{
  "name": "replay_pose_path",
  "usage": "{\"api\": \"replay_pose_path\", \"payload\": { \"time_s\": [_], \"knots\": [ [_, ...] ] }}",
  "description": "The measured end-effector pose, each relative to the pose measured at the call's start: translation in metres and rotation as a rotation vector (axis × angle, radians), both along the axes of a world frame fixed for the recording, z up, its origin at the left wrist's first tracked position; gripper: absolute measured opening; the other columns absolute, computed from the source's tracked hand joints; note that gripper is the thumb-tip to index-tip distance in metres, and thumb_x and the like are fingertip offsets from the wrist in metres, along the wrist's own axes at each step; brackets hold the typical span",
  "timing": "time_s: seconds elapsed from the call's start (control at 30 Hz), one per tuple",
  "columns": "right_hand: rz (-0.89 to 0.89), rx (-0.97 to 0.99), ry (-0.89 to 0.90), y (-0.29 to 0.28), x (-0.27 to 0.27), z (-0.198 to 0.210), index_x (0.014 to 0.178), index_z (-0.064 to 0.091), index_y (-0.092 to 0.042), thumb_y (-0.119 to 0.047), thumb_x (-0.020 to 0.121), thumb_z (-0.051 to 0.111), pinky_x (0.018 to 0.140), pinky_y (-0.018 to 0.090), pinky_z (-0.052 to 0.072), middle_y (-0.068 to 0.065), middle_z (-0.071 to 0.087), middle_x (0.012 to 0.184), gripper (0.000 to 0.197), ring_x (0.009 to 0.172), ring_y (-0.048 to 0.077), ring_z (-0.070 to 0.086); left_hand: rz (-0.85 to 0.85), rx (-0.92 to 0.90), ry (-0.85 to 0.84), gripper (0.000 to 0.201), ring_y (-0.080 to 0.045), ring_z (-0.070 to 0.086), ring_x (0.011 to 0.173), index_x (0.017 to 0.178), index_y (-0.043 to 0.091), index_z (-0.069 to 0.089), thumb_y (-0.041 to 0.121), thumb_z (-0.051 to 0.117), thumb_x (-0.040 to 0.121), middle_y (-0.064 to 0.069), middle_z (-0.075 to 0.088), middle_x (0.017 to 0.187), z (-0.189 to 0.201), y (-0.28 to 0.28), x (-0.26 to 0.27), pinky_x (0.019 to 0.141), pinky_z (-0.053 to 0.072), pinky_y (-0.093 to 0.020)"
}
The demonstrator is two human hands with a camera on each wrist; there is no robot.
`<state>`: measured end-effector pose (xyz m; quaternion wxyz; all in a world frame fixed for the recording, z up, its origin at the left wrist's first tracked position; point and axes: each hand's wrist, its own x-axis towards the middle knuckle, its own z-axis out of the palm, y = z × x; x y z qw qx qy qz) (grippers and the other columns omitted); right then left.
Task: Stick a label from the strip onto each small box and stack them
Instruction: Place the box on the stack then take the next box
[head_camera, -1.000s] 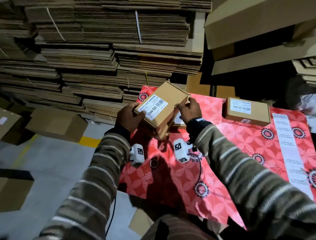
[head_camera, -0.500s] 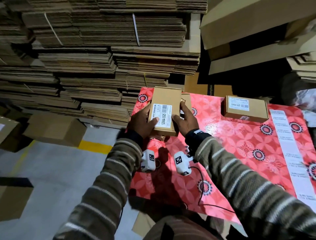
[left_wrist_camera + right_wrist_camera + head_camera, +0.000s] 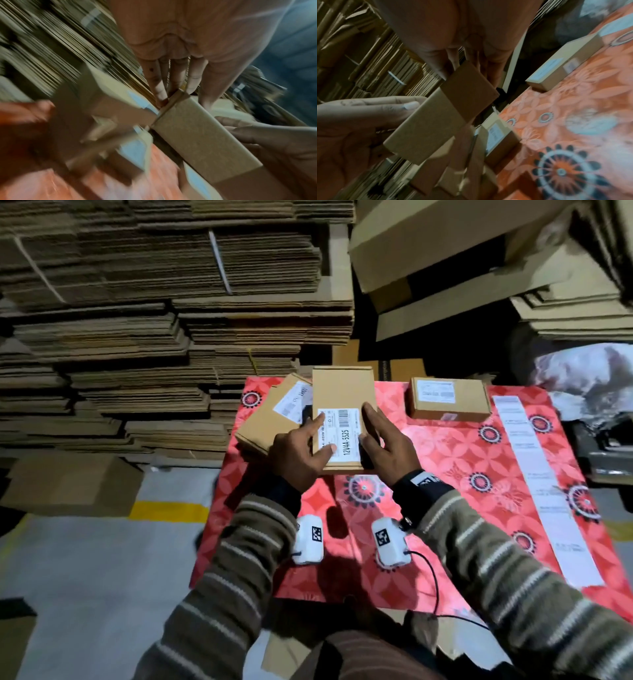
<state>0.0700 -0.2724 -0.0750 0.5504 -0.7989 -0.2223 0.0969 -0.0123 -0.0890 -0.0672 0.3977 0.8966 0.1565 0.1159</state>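
A small brown box point(image 3: 342, 388) with a white barcode label point(image 3: 339, 436) is held level between both hands over the red floral table cover point(image 3: 445, 460). My left hand point(image 3: 318, 436) grips its left side with thumb and forefinger on the label. On the right edge, my right hand point(image 3: 371, 426) grips it. The left wrist view shows my fingers point(image 3: 159, 86) at the box's point(image 3: 202, 138) far corner. Just left lies a labelled box pile point(image 3: 270, 419). Another labelled box point(image 3: 448, 398) sits at the back right. The label strip point(image 3: 544, 481) lies along the right.
Tall stacks of flattened cardboard point(image 3: 171, 320) rise behind and left of the table. Large cartons point(image 3: 462, 251) overhang the back right. A brown carton point(image 3: 68, 484) stands on the grey floor by a yellow line point(image 3: 171, 510). Crumpled plastic point(image 3: 589, 371) lies at the far right.
The box was tilted up in both hands with its label sideways. It has been turned lengthwise and brought down level, to the right of the box pile.
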Motion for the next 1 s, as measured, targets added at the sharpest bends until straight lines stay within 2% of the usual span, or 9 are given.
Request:
{"api": "replay_pose_path", "payload": {
  "time_s": [0.1,0.17,0.23,0.3,0.5,0.6,0.77,0.83,1.0],
  "knots": [
    [-0.062,-0.006,0.026,-0.047,-0.002,-0.011,0.15,0.039,-0.018,-0.011,0.099,0.056,0.105,0.0,0.025,-0.001,0.034,0.155,0.054,0.139,-0.001,0.03,-0.123,-0.05,0.01,0.069,-0.015,0.052,0.132,0.141,0.028,0.054,0.047,0.068,0.077,0.0,0.046,0.151,-0.01,-0.039,0.011,0.109,0.045,-0.038],
    [-0.109,-0.043,0.047,-0.078,-0.004,-0.025,0.15,0.039,-0.022,-0.018,0.098,0.057,0.109,0.008,0.028,-0.001,0.034,0.156,0.055,0.141,0.0,0.029,-0.188,-0.04,0.042,0.067,-0.021,0.057,0.126,0.141,0.02,0.055,0.04,0.071,0.079,-0.01,0.055,0.142,-0.018,-0.067,0.016,0.11,0.043,-0.035],
    [-0.154,-0.091,0.071,-0.107,-0.008,-0.042,0.149,0.039,-0.026,-0.03,0.093,0.055,0.113,0.019,0.029,0.002,0.036,0.156,0.059,0.144,0.007,0.029,-0.247,-0.016,0.1,0.067,-0.022,0.066,0.111,0.141,0.02,0.054,0.039,0.072,0.08,-0.009,0.067,0.127,-0.029,-0.093,0.018,0.096,0.052,-0.033],
    [-0.186,-0.144,0.111,-0.133,-0.014,-0.062,0.149,0.04,-0.025,-0.034,0.089,0.053,0.112,0.021,0.028,0.006,0.037,0.155,0.062,0.144,0.012,0.032,-0.288,-0.009,0.184,0.066,-0.022,0.068,0.108,0.142,0.021,0.053,0.032,0.075,0.082,-0.008,0.07,0.122,-0.048,-0.115,0.02,0.09,0.053,-0.031],
    [-0.145,-0.289,0.234,-0.179,-0.032,-0.107,0.15,0.037,-0.02,-0.035,0.085,0.052,0.11,0.028,0.031,0.008,0.039,0.154,0.068,0.14,0.019,0.038,-0.389,-0.013,0.394,0.073,-0.021,0.059,0.123,0.148,0.018,0.045,0.026,0.076,0.083,-0.008,0.059,0.139,-0.106,-0.157,0.011,0.101,0.048,-0.033],
    [-0.1,-0.344,0.268,-0.189,-0.036,-0.12,0.152,0.034,-0.016,-0.016,0.092,0.06,0.107,0.024,0.028,0.008,0.037,0.155,0.065,0.14,0.027,0.04,-0.399,-0.039,0.478,0.081,-0.022,0.052,0.132,0.152,0.018,0.036,0.024,0.076,0.081,-0.008,0.047,0.15,-0.126,-0.168,0.005,0.106,0.046,-0.036],
    [-0.038,-0.432,0.243,-0.196,-0.033,-0.13,0.154,0.028,-0.021,-0.003,0.09,0.059,0.114,0.032,0.029,0.009,0.027,0.16,0.073,0.142,0.03,0.036,-0.38,0.029,0.517,0.083,-0.021,0.039,0.142,0.154,0.018,0.032,0.022,0.076,0.083,-0.007,0.038,0.156,-0.141,-0.179,0.001,0.113,0.029,-0.023],
    [-0.024,-0.441,0.248,-0.197,-0.032,-0.128,0.154,0.027,-0.018,-0.001,0.09,0.058,0.11,0.024,0.025,0.008,0.027,0.16,0.073,0.141,0.028,0.036,-0.356,0.0,0.509,0.083,-0.019,0.038,0.142,0.154,0.02,0.033,0.02,0.075,0.083,-0.006,0.038,0.156,-0.143,-0.18,-0.001,0.114,0.029,-0.022],
    [-0.044,-0.351,0.249,-0.207,-0.034,-0.126,0.152,0.034,-0.024,-0.005,0.088,0.06,0.11,0.03,0.034,0.0,0.043,0.152,0.073,0.135,0.022,0.045,-0.334,-0.058,0.468,0.08,-0.021,0.038,0.143,0.152,0.018,0.035,0.022,0.073,0.082,-0.005,0.037,0.156,-0.143,-0.174,0.0,0.117,0.033,-0.037]
  ]
}}
